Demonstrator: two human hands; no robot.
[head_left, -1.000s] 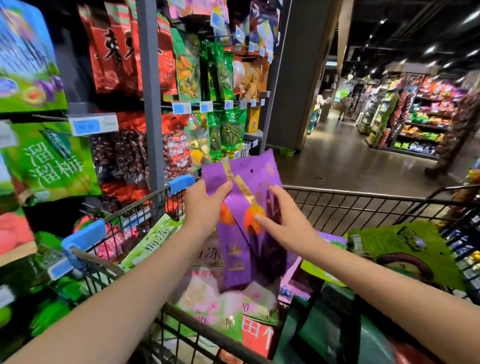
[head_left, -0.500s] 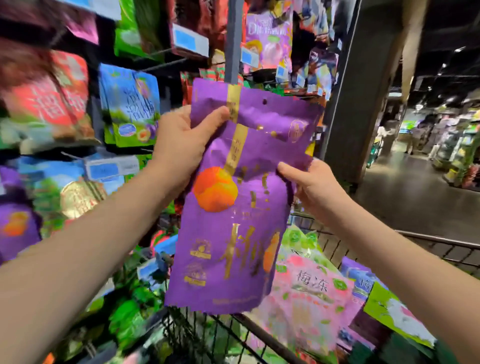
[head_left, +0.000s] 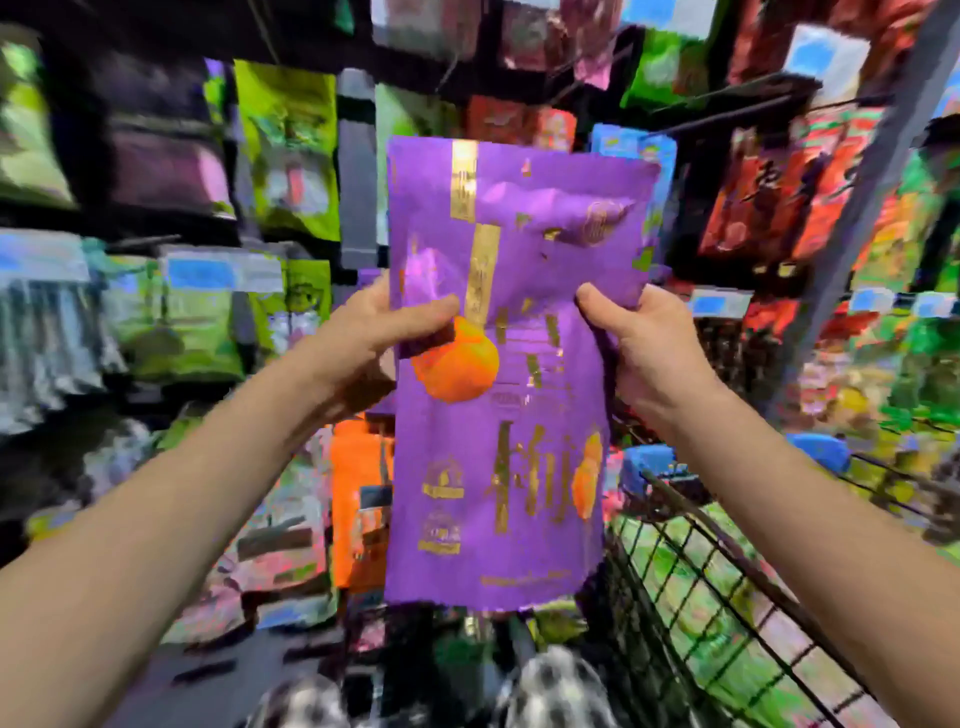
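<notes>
Rack (head_left: 357, 182) of hanging snack packets, blurred, filling the background. Wire cart (head_left: 691, 587) at lower right, with a blue corner guard (head_left: 649, 462); its contents are too blurred to tell. Purple pouch (head_left: 519, 374), upright, held in the air in front of the rack, above and just left of the cart's corner; gold lettering and orange fruit on its face. Left hand (head_left: 363, 338) grips the pouch's left edge, thumb on the front. Right hand (head_left: 644, 343) grips the right edge at the same height, thumb likewise on the front
</notes>
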